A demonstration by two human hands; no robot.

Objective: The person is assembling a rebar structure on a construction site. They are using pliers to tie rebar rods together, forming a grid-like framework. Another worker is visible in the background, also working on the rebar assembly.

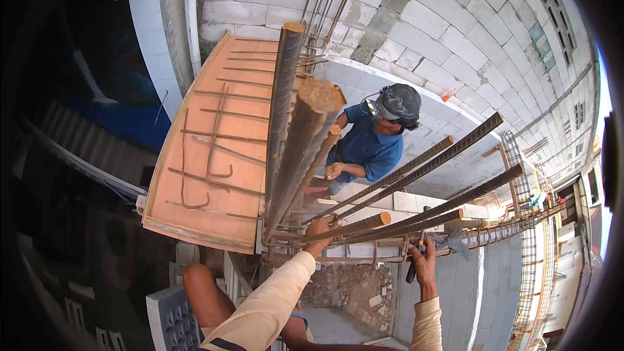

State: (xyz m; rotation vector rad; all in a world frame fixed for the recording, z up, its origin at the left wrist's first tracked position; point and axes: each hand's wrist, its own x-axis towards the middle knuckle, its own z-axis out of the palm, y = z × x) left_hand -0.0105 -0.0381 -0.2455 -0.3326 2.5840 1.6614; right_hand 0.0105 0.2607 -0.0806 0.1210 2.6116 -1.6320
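Observation:
My left hand (321, 234) reaches in at the corner of a rebar cage, its fingers curled round the lower part of a slanting ribbed rebar (367, 222); the fingertips are partly hidden. Farther right, my right hand (424, 261) is closed on dark-handled pliers (411, 272), held upright against the cage's horizontal bars (364, 252). The pliers' jaws are hard to make out. Beside them a grey bunch of tie wire (453, 243) hangs on the cage. Thick upright rebars (305, 136) with rusty cut ends rise just left of my left hand.
An orange plywood panel (195, 205) with thin rods and hooked bars lies at left. Across the cage stands a co-worker (374, 143) in a blue shirt and cap, hands near the waist. More long rebars (448, 149) slant rightward. A grey block wall (448, 32) rises behind.

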